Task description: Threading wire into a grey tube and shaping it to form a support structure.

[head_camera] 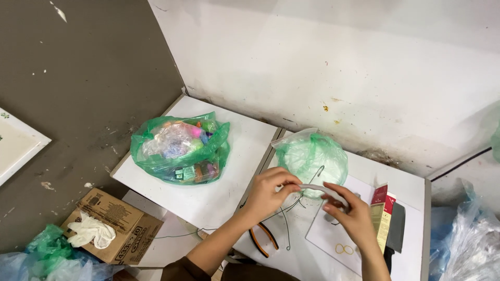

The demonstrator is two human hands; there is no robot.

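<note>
We hold a thin pale strip [319,188] over the tabletop [219,203] — our left hand [268,191] pinches one end, our right hand [350,212] pinches the other. It looks light and bendy, so the ends are good spots to grip. Pliers [264,239] lie near; green bags [180,147] sit farther back.

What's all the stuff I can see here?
full bag: one, green, colourful bits inside, left white table
small bag: one, green, by the wall above the hands
tube: one, clear, held between both hands
wire: thin, dark, hanging below the tube
pliers: one, orange-and-black handles, table near left wrist
rubber bands: two, yellow, on white sheet
carton: one, red and tan, right of hands
box: one, brown cardboard, floor
glove: one, white, on the box
left hand: pinching tube's left end
right hand: holding tube's right end
</note>
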